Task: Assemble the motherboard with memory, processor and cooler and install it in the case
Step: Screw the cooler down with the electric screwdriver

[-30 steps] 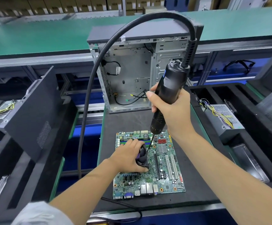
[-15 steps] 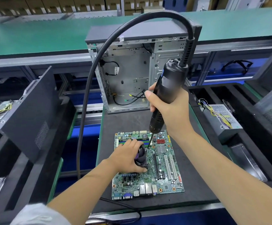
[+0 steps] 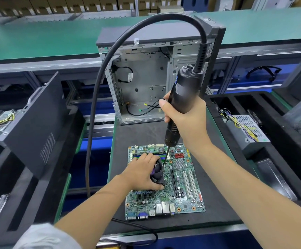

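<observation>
My right hand (image 3: 185, 121) grips the electric screwdriver (image 3: 182, 105), bit down at the cooler (image 3: 158, 172) corner, probably on a screw, though I can't see it. My left hand (image 3: 142, 173) clamps the cooler on the motherboard (image 3: 182, 198). If the bit slips it gouges traces just beside my left fingers. There's open mat to my right; the case (image 3: 146, 83) stands beyond.
</observation>
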